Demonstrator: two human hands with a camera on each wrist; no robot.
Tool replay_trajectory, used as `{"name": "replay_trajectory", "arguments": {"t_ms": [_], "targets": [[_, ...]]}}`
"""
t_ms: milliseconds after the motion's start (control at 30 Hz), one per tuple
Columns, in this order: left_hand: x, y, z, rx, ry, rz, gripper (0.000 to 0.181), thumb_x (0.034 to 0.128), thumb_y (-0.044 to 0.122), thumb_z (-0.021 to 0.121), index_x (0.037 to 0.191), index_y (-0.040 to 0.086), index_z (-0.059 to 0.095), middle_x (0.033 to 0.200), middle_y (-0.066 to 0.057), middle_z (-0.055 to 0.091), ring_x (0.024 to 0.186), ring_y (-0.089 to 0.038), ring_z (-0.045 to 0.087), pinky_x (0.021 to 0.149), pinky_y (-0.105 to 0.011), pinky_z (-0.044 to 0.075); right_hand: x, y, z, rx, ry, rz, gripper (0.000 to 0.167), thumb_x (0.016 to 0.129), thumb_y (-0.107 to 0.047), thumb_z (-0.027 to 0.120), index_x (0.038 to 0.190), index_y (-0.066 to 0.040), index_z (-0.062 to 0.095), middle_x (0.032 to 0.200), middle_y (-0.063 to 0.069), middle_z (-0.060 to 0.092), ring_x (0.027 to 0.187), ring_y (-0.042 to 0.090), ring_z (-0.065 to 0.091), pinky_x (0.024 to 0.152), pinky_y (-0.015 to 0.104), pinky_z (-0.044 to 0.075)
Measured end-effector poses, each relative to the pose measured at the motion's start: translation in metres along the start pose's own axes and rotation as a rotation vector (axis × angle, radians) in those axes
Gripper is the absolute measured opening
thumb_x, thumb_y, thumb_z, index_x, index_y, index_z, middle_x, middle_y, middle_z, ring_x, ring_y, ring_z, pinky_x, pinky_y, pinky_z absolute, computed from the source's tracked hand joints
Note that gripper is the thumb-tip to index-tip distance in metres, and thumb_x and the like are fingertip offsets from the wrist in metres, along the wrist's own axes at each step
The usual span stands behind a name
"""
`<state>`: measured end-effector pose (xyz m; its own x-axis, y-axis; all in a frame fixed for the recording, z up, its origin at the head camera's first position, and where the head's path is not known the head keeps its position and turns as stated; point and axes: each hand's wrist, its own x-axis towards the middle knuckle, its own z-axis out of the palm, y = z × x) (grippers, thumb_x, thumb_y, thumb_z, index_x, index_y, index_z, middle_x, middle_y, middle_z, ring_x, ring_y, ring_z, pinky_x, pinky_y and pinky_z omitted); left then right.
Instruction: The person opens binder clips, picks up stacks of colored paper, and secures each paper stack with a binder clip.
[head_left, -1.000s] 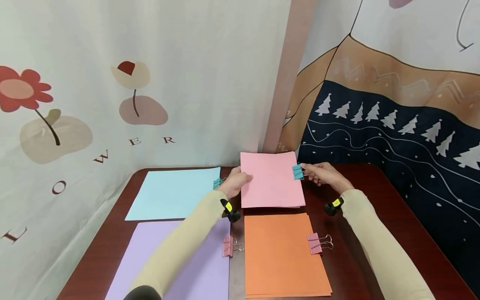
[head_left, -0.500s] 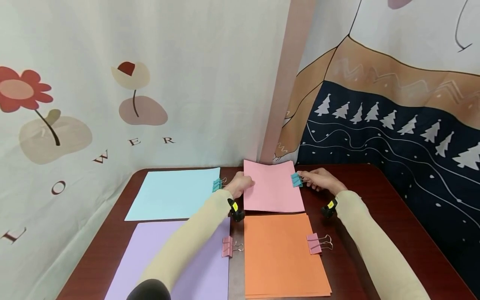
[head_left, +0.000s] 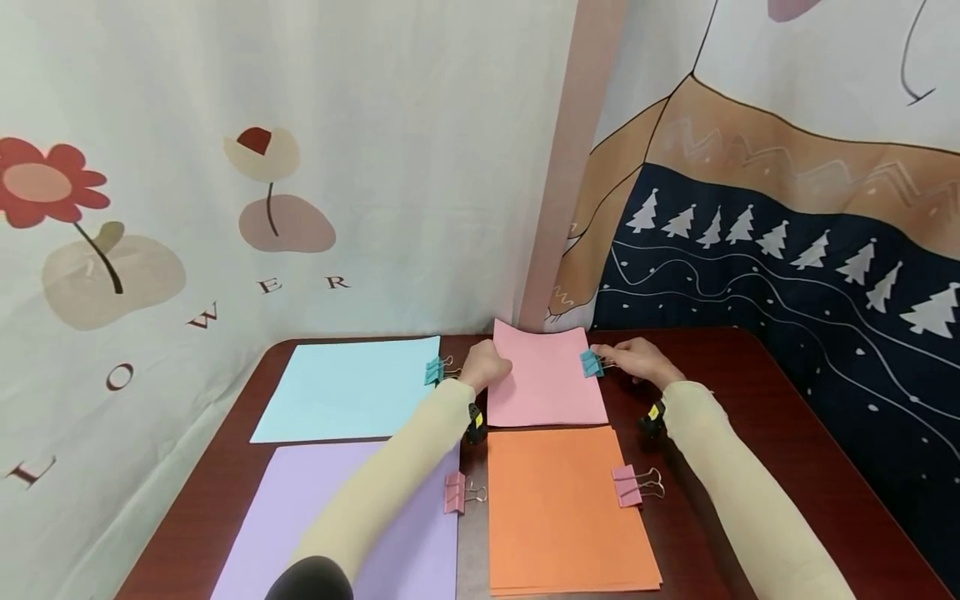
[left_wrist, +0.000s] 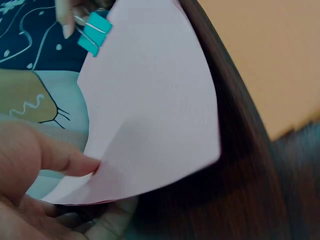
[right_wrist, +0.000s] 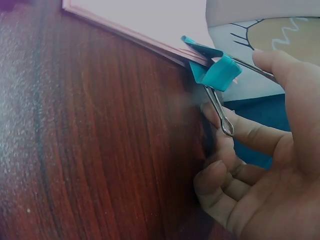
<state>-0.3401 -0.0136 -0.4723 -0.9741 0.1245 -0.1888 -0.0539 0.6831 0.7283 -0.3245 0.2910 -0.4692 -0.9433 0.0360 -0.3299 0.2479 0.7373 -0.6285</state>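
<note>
My left hand (head_left: 486, 367) pinches the left edge of a stack of pink paper (head_left: 552, 390), thumb on top and fingers beneath. In the left wrist view the paper (left_wrist: 160, 90) bends upward at that edge. A teal binder clip (head_left: 591, 364) sits on the right edge of the stack. With thumb and fingers my right hand (head_left: 643, 362) holds the clip's wire handles; in the right wrist view the clip (right_wrist: 222, 72) has the layered sheets between its jaws, its handles spread apart. The stack lies low at the back of the table, partly lifted at the left.
Orange paper (head_left: 566, 517) with a pink binder clip (head_left: 627, 486) lies in front of the pink stack. On the left are light blue paper (head_left: 345, 390) with another teal clip (head_left: 434, 371) and purple paper (head_left: 262, 517) with a pink clip (head_left: 454, 492). Curtains hang behind the table.
The pink stack has come down from a raised, tilted position to the table's back, just behind the orange paper. Both hands have moved with it, the right one slightly leftward.
</note>
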Motion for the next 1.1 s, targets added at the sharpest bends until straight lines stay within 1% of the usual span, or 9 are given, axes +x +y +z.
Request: {"name": "replay_trajectory", "arguments": {"t_ms": [100, 200, 333, 533, 600, 733, 800, 1000, 1100], "targets": [[-0.001, 0.002, 0.0, 0.1, 0.001, -0.006, 0.039, 0.0904, 0.006, 0.062, 0.06, 0.011, 0.038, 0.055, 0.001, 0.027, 0.047, -0.014, 0.027, 0.045, -0.029, 0.023, 0.001, 0.001, 0.001, -0.012, 0.01, 0.01, 0.062, 0.092, -0.073, 0.055, 0.088, -0.012, 0.066, 0.071, 0.0, 0.043, 0.076, 0.021, 0.052, 0.065, 0.031, 0.046], [-0.003, 0.004, 0.0, 0.186, -0.001, -0.029, 0.039, 0.0902, 0.01, 0.064, 0.06, 0.01, 0.041, 0.055, 0.0, 0.032, 0.045, -0.015, 0.033, 0.042, -0.028, 0.027, 0.001, 0.002, 0.002, -0.018, 0.017, 0.005, 0.065, 0.093, -0.073, 0.055, 0.104, -0.01, 0.07, 0.076, 0.001, 0.045, 0.079, 0.021, 0.053, 0.065, 0.03, 0.047], [-0.005, 0.006, -0.002, 0.279, 0.007, -0.041, 0.023, 0.0902, 0.017, 0.067, 0.076, 0.004, 0.055, 0.067, -0.005, 0.041, 0.053, -0.02, 0.046, 0.045, -0.03, 0.035, 0.002, 0.004, 0.003, -0.028, 0.025, -0.012, 0.07, 0.094, -0.071, 0.055, 0.117, -0.007, 0.069, 0.081, 0.003, 0.048, 0.079, 0.022, 0.054, 0.065, 0.03, 0.047], [-0.013, 0.01, -0.005, 0.341, 0.046, 0.004, 0.022, 0.0888, 0.021, 0.07, 0.083, 0.001, 0.063, 0.089, -0.012, 0.055, 0.071, -0.024, 0.052, 0.058, -0.032, 0.039, 0.001, 0.001, 0.002, -0.062, 0.034, -0.022, 0.064, 0.097, -0.067, 0.053, 0.112, -0.006, 0.067, 0.081, 0.005, 0.05, 0.073, 0.022, 0.053, 0.062, 0.03, 0.045], [-0.016, 0.011, -0.006, 0.353, 0.061, 0.019, 0.024, 0.0889, 0.022, 0.07, 0.092, -0.002, 0.065, 0.105, -0.015, 0.058, 0.078, -0.026, 0.054, 0.065, -0.034, 0.042, 0.001, 0.0, 0.001, -0.069, 0.033, -0.026, 0.065, 0.098, -0.066, 0.053, 0.114, -0.004, 0.066, 0.083, 0.007, 0.053, 0.071, 0.021, 0.054, 0.062, 0.03, 0.045], [-0.017, 0.011, -0.006, 0.364, 0.069, 0.024, 0.039, 0.0892, 0.023, 0.07, 0.113, -0.007, 0.062, 0.115, -0.018, 0.061, 0.084, -0.027, 0.056, 0.071, -0.035, 0.045, 0.0, -0.001, 0.001, -0.075, 0.028, -0.022, 0.075, 0.097, -0.069, 0.052, 0.126, 0.0, 0.063, 0.095, 0.01, 0.057, 0.074, 0.021, 0.056, 0.065, 0.029, 0.048], [-0.017, 0.011, -0.006, 0.36, 0.066, 0.017, 0.048, 0.0898, 0.023, 0.07, 0.124, -0.009, 0.057, 0.112, -0.017, 0.061, 0.083, -0.027, 0.056, 0.069, -0.035, 0.045, 0.0, -0.001, 0.0, -0.08, 0.023, -0.023, 0.079, 0.096, -0.071, 0.051, 0.128, 0.0, 0.061, 0.097, 0.011, 0.057, 0.078, 0.022, 0.057, 0.066, 0.029, 0.049], [-0.015, 0.012, -0.012, 0.259, 0.056, -0.006, 0.057, 0.0944, 0.026, 0.069, 0.134, -0.009, 0.049, 0.082, -0.014, 0.06, 0.059, -0.022, 0.055, 0.05, -0.03, 0.042, -0.003, 0.002, -0.004, -0.067, 0.024, -0.035, 0.083, 0.097, -0.071, 0.05, 0.137, 0.001, 0.053, 0.097, 0.013, 0.06, 0.089, 0.024, 0.058, 0.07, 0.028, 0.053], [-0.015, 0.013, -0.019, 0.196, 0.068, 0.042, 0.061, 0.0969, 0.032, 0.068, 0.138, -0.008, 0.048, 0.09, -0.016, 0.065, 0.065, -0.023, 0.061, 0.057, -0.032, 0.048, -0.004, 0.003, -0.006, -0.07, 0.046, -0.045, 0.08, 0.098, -0.068, 0.05, 0.139, 0.0, 0.051, 0.104, 0.016, 0.062, 0.093, 0.027, 0.059, 0.076, 0.032, 0.055]]}}
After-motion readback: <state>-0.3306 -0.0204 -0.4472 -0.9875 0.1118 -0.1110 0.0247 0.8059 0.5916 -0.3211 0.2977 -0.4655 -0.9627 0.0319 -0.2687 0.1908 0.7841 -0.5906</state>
